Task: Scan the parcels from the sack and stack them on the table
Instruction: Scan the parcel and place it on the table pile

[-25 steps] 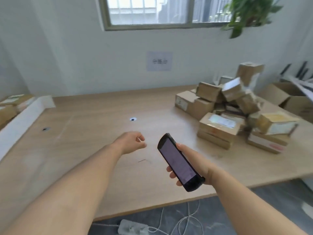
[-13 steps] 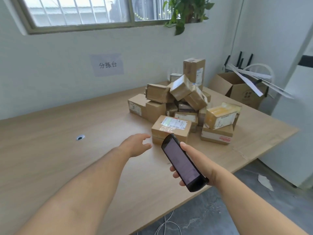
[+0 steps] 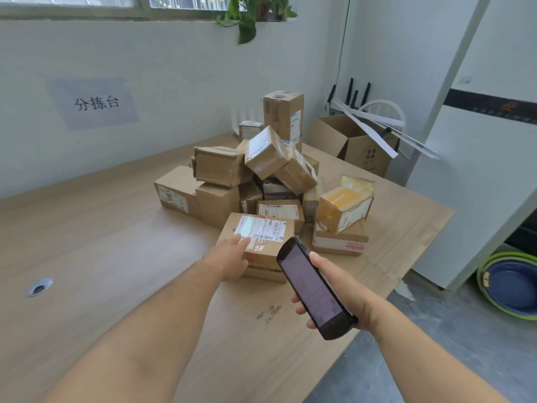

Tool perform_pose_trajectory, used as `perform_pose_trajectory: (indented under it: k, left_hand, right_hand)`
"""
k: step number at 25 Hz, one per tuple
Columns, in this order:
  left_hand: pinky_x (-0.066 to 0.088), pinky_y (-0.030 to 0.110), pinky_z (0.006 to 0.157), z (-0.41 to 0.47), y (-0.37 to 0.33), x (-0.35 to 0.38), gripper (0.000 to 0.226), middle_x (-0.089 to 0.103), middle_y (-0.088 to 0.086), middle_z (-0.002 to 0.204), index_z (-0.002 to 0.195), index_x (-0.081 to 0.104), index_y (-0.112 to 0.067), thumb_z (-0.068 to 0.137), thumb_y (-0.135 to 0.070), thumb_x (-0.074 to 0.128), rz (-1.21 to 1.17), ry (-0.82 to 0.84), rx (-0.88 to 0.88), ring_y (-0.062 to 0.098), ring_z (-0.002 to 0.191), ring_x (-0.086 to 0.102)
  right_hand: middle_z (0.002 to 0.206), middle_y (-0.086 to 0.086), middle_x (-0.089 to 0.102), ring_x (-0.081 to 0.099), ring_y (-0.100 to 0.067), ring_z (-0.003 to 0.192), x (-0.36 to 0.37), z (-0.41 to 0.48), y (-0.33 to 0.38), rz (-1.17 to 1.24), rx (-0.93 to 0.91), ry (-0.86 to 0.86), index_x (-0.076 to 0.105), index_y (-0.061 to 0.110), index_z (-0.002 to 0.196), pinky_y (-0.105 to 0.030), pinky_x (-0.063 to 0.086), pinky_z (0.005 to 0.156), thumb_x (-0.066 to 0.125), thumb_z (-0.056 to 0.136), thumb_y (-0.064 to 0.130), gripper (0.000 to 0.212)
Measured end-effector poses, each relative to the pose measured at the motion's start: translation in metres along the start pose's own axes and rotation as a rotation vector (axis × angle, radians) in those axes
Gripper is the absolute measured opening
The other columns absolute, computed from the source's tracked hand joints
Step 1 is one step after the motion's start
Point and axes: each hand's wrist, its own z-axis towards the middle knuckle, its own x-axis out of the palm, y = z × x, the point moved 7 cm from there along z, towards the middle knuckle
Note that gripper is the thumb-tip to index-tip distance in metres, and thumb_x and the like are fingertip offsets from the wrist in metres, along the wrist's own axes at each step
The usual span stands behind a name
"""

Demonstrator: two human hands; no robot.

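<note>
A heap of several taped cardboard parcels (image 3: 261,170) sits on the wooden table (image 3: 101,228). The nearest one is a flat brown parcel (image 3: 270,251) with a white shipping label on top. My left hand (image 3: 229,257) reaches onto its near left corner, fingers lying on the label and the thumb side down its front; whether it grips I cannot tell. My right hand (image 3: 337,289) holds a black handheld scanner (image 3: 315,289) just right of that parcel, screen up, its top end pointing at the box.
A yellow-wrapped parcel (image 3: 344,207) lies on a box at the heap's right. An open carton (image 3: 357,144) with white strips stands beyond the table. Stacked basins (image 3: 511,283) sit on the floor at right. A cable hole (image 3: 37,286) is in the tabletop at left.
My view has swung right toward the heap. My left hand has moved forward from the bare tabletop onto the nearest parcel. The scanner has come up beside that parcel.
</note>
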Motion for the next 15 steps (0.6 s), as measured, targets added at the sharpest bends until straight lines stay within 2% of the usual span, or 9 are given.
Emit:
perform_pose_trajectory:
  k: [4, 9, 12, 15]
  left_hand:
    - [0.021, 0.041, 0.117, 0.019, 0.003, 0.022, 0.059, 0.01, 0.002, 0.161, 0.152, 0.016, -0.022, 0.098, -0.028, 0.036, 0.129, 0.075, 0.036, 0.024, 0.146, 0.014]
    - [0.036, 0.037, 0.099, 0.013, 0.0, 0.014, 0.035, 0.047, 0.003, 0.136, 0.13, 0.047, -0.023, 0.1, -0.031, 0.031, 0.135, -0.11, 0.052, 0.024, 0.123, 0.043]
    - [0.037, 0.035, 0.095, -0.006, -0.006, 0.015, 0.029, 0.05, 0.003, 0.13, 0.125, 0.045, -0.019, 0.099, -0.026, 0.034, 0.155, -0.236, 0.037, 0.023, 0.119, 0.047]
    - [0.037, 0.034, 0.089, -0.038, -0.007, 0.034, 0.025, 0.051, 0.002, 0.125, 0.121, 0.043, -0.018, 0.098, -0.026, 0.038, 0.147, -0.233, 0.039, 0.023, 0.112, 0.051]
  right_hand:
    - [0.097, -0.016, 0.067, 0.066, -0.022, 0.078, -0.004, 0.017, -0.001, 0.022, 0.035, -0.026, 0.06, 0.008, 0.119, -0.035, 0.057, 0.064, 0.036, 0.096, 0.064, 0.065]
    - [0.095, -0.015, 0.068, 0.067, -0.021, 0.076, 0.002, 0.025, -0.01, 0.02, 0.057, -0.018, 0.06, 0.006, 0.12, -0.035, 0.057, 0.064, 0.037, 0.095, 0.065, 0.068]
    - [0.096, -0.015, 0.069, 0.067, -0.022, 0.078, 0.005, 0.023, -0.018, 0.001, 0.061, 0.003, 0.061, 0.005, 0.121, -0.037, 0.057, 0.066, 0.037, 0.094, 0.067, 0.071]
    - [0.098, -0.016, 0.068, 0.067, -0.022, 0.079, 0.008, 0.016, -0.027, -0.007, 0.05, 0.022, 0.062, 0.007, 0.121, -0.038, 0.057, 0.068, 0.037, 0.094, 0.067, 0.07]
